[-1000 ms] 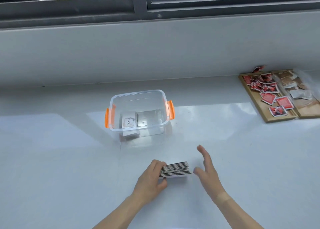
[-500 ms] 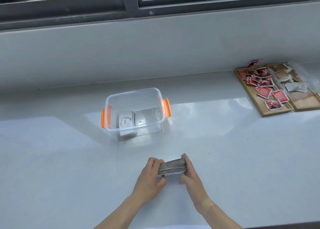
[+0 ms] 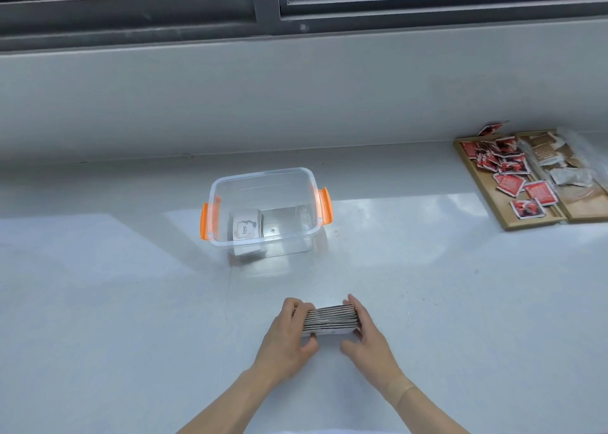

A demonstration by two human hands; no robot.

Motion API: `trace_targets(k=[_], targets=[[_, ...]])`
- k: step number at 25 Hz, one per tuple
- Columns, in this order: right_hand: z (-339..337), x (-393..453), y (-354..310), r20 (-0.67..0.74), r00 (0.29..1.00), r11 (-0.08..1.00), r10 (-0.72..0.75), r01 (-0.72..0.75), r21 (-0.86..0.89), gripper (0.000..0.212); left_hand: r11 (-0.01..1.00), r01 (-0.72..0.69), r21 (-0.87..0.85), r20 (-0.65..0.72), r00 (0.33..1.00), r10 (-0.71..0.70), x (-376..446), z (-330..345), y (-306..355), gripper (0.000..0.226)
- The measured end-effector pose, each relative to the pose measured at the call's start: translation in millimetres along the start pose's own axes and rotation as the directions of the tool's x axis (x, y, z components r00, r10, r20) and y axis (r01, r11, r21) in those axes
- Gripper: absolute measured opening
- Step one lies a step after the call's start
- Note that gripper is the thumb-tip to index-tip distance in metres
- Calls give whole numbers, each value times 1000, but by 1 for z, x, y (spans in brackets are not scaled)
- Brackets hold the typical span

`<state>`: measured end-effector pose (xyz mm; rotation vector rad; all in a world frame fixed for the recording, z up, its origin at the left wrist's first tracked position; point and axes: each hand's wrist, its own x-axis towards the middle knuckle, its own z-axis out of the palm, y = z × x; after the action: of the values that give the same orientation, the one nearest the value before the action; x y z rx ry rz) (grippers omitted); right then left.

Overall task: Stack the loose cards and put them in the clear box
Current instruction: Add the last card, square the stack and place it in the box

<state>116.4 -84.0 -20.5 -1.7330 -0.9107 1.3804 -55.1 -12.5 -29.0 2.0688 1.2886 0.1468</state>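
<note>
Nearest you, your left hand [image 3: 289, 335] and right hand [image 3: 365, 331] are pressed together from either side on the stack of cards [image 3: 330, 318], which stands on its long edges on the white counter [image 3: 115, 318], fingers curled over the ends and thumbs at the near face. The squeeze is the only thing keeping the block in one piece. Ease off on one side as you lift and the middle cards will likely sag or spill out the bottom; squeeze too hard and the stack may bow and spring apart. The top edges look slightly fanned, so an uneven card could catch.

Further off, straight ahead, the clear box [image 3: 263, 177] sits open with its orange clips [image 3: 204, 220] at the left and right ends. A smaller pile of cards [image 3: 245, 226] already lies in its left half, so the free floor is on the right; come down on the left and your stack probably lands tilted on that pile. Clip the near rim and the light box may slide.

Far right, the wooden tray [image 3: 483, 203] of red packets [image 3: 508, 183] is well apart and no concern.
</note>
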Motion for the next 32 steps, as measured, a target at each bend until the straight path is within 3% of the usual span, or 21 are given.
trace_targets(k=[2,4,6,8,11,13,17,21,24,32], targets=[[-14,7,-5,0,992,940,-127,121,-320,91,1000,0,6,7,1000,0,0,-1,0,44],[-19,18,-11,118,941,684,-316,313,-659,93,1000,2,25,4,1000,-2,-1,-1,0,45],[-13,25,-14,283,871,435,-402,453,-778,81,998,-6,55,6,1000,5,-1,-1,0,44],[-8,27,-15,320,833,308,-452,482,-820,57,992,-38,120,5,999,37,-1,-4,-1,42],[-7,30,-14,312,836,300,-452,471,-829,38,979,-83,185,-35,995,91,-2,-6,-3,39],[-7,27,-10,289,829,300,-479,464,-834,35,978,-97,183,-82,990,113,-4,-3,-6,37],[-2,19,-7,272,842,300,-465,439,-847,31,965,-126,231,-30,990,136,-6,-3,-7,39],[-2,22,-12,238,827,290,-509,425,-858,29,975,-130,181,-117,981,153,-3,-8,-8,36],[2,16,-7,247,840,287,-484,419,-862,26,967,-116,226,-45,991,129,-5,-5,-10,39],[8,12,-31,356,847,107,-394,427,-898,48,932,-116,344,62,993,101,-1,-7,-11,44]])
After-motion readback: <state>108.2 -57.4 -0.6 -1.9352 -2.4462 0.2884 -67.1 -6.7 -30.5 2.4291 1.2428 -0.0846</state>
